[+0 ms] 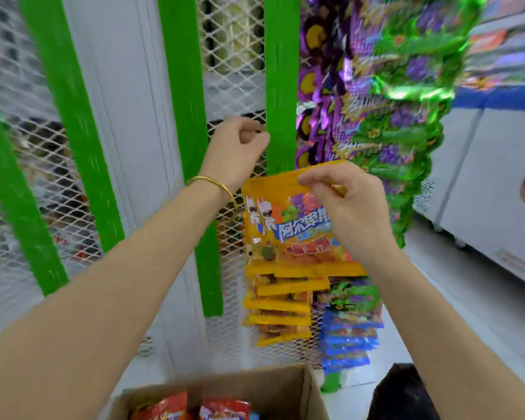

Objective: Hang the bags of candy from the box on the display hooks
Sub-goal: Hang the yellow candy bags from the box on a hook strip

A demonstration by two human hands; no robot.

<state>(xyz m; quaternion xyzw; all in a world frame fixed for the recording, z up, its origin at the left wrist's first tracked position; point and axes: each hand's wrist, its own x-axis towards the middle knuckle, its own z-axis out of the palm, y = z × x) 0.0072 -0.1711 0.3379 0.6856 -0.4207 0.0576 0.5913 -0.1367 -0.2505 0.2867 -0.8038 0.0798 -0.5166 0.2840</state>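
Your right hand pinches the top of an orange foil candy bag against the white wire mesh. Left hand is curled, can't tell on what. Hung orange bags sit below. Red bags are left in the brown cardboard box.

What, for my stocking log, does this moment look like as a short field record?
left hand: curled at the mesh panel beside the green post; contents unclear
right hand: pinches top edge of orange bag
orange bag: held up before the mesh, no hook visible
hung bags: orange stack below it
box: open, red bags inside
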